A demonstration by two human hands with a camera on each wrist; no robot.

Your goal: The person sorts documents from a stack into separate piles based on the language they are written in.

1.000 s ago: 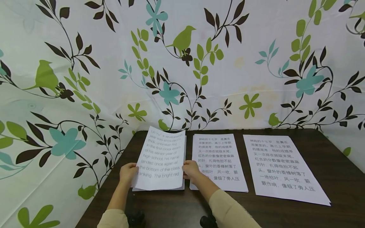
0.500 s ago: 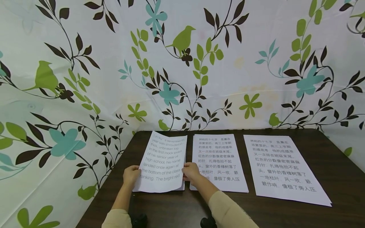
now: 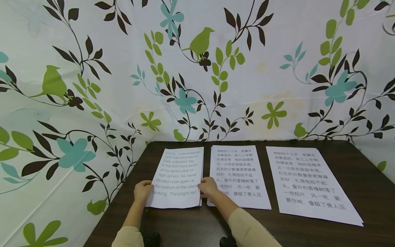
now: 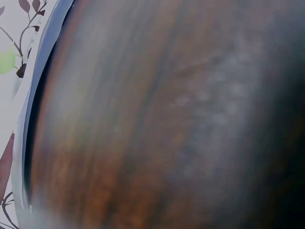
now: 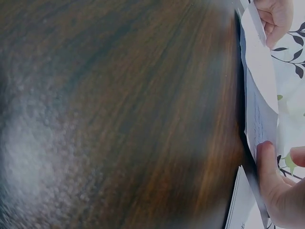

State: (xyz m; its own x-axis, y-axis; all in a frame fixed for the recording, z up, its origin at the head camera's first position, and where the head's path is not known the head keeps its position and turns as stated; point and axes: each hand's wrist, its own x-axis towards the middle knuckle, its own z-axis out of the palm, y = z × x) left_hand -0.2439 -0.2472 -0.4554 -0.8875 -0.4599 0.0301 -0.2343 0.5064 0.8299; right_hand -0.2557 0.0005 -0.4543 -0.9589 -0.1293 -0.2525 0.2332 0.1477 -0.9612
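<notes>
Both left grip (image 3: 143, 192) and right grip (image 3: 210, 188) are pinching the probably light, floppy English page (image 3: 176, 174) by its sides.

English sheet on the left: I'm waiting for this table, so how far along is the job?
Looks done: the middle Chinese pile and the far-right Chinese pile lie separately on the table.
In hand: the English sheet, held by its sides in the left hand and right hand.
Left, probably: aligning it with the paper beneath, which peeks out at the lower right, then letting go.
</notes>
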